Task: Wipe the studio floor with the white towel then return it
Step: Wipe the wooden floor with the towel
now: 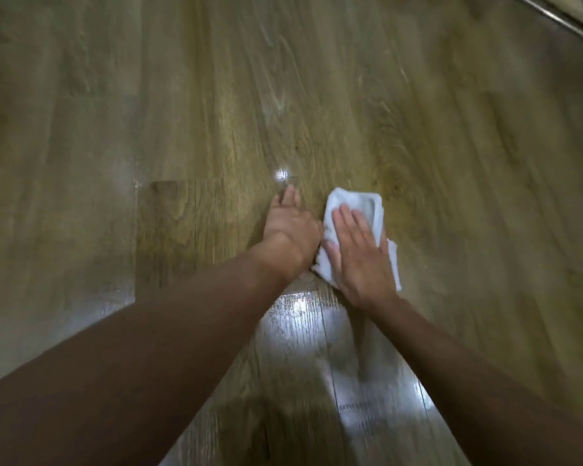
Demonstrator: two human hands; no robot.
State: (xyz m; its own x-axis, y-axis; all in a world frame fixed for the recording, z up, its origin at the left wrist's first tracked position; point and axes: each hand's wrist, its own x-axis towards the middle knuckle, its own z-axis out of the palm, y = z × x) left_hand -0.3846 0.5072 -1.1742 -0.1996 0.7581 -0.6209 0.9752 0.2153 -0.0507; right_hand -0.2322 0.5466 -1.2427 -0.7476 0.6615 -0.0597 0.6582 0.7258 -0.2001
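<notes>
A folded white towel (357,205) lies flat on the wood-plank studio floor (317,112), just right of centre. My right hand (359,252) presses on it with straight, spread fingers and covers most of its near half. My left hand (288,223) rests flat on the bare floor directly left of the towel, its thumb side touching or nearly touching the towel's left edge. Both arms reach forward from the bottom of the view. The picture is blurred by motion.
Glossy, wet-looking patches of floor (317,331) shine between my forearms and at the left. A metal rail or door threshold (565,20) crosses the top right corner. Bare planks stretch out on all other sides.
</notes>
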